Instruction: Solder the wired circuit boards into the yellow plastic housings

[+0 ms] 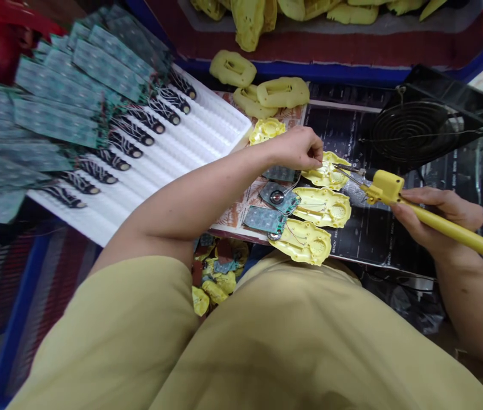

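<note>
My right hand [442, 219] is wrapped round the handle of a yellow soldering gun [389, 185]. Its thin metal tip reaches into a yellow plastic shell [331, 177] lying on the bench. My left hand [299, 149] is closed in a pinch at that shell's left edge; what sits between the fingertips is too small to make out. Nearer to me lie two more yellow shells, a middle one [324, 206] and a front one [303, 242]. Thin wires join them to green circuit boards [265, 219], and a round speaker [276, 197] rests on one board.
At left, rows of circuit boards with wired round parts [113, 128] lie on a white ridged foam sheet [207, 122]. A black fan [421, 131] stands at right. Loose yellow shells [282, 93] lie before a blue-rimmed crate [335, 74] of shells.
</note>
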A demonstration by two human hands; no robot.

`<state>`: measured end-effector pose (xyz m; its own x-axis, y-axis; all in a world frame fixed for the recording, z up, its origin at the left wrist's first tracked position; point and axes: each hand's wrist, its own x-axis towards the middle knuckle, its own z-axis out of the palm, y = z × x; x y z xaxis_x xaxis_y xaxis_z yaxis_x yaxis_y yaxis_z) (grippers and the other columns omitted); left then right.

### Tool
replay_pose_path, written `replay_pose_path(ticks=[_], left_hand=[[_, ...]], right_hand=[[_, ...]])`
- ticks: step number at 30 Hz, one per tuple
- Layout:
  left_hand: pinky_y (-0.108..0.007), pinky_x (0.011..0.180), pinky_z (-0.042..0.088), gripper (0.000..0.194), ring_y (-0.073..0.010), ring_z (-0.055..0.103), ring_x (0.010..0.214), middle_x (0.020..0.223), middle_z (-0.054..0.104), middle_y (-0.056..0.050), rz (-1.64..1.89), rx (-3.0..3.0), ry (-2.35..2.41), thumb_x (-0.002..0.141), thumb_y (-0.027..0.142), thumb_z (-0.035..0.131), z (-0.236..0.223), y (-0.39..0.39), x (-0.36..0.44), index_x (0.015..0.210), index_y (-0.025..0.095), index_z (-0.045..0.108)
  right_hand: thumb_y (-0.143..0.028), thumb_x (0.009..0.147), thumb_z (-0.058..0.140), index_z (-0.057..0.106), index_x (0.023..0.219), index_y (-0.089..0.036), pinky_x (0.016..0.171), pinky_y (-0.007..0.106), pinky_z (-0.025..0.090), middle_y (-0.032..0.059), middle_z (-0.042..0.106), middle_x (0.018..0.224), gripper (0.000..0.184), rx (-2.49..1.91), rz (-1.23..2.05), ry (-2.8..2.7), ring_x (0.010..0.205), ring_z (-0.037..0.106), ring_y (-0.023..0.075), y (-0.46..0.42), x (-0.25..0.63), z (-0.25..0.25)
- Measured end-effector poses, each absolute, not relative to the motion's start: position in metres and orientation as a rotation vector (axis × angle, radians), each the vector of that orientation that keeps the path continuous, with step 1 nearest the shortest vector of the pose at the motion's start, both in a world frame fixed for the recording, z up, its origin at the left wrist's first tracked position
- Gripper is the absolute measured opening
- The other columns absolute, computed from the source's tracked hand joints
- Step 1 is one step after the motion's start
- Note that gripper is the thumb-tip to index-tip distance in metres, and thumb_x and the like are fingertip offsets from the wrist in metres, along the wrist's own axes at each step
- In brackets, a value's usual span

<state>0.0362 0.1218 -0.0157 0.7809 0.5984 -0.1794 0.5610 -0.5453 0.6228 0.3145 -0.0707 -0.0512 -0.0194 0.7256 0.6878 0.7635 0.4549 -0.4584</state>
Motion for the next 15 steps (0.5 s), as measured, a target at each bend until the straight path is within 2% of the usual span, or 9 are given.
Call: replay_pose_path(ticks=[6,12,15], left_hand=[[-0.030,0.090,0.053,0.014,-0.0216,0.072,0.096,0.077,0.072,-0.003,0.030,2.314,0.920,0.075,0.017,0.073,-0.013,0.122,0.042,0.086,0.017,0.083],[-0.031,0.093,0.054,0.018,-0.0238,0.073,0.098,0.081,0.074,-0.005,-0.020,2.352,0.961,0.076,0.016,0.072,-0.012,0.119,0.046,0.089,0.016,0.084],[-0.032,0.095,0.054,0.022,-0.0254,0.074,0.104,0.088,0.077,-0.006,-0.039,2.343,0.976,0.075,0.016,0.073,-0.011,0.119,0.046,0.093,0.016,0.085]], right_hand=[[-0.054,0.092,0.085,0.075,0.083,-0.026,0.060,0.031,0.070,0.0038,0.082,0.080,0.031,-1.248,0.085,-1.802,0.068,0.081,0.0218,-0.067,0.309,-0.045],[-0.031,0.092,0.089,0.076,0.092,-0.025,0.066,0.026,0.070,0.0021,0.084,0.086,0.014,-1.003,0.055,-1.922,0.073,0.082,0.0195,-0.058,0.306,-0.039],[-0.033,0.093,0.089,0.075,0.091,-0.026,0.064,0.027,0.070,0.0003,0.084,0.085,0.016,-0.941,0.025,-2.010,0.071,0.082,0.0194,-0.054,0.308,-0.036]])
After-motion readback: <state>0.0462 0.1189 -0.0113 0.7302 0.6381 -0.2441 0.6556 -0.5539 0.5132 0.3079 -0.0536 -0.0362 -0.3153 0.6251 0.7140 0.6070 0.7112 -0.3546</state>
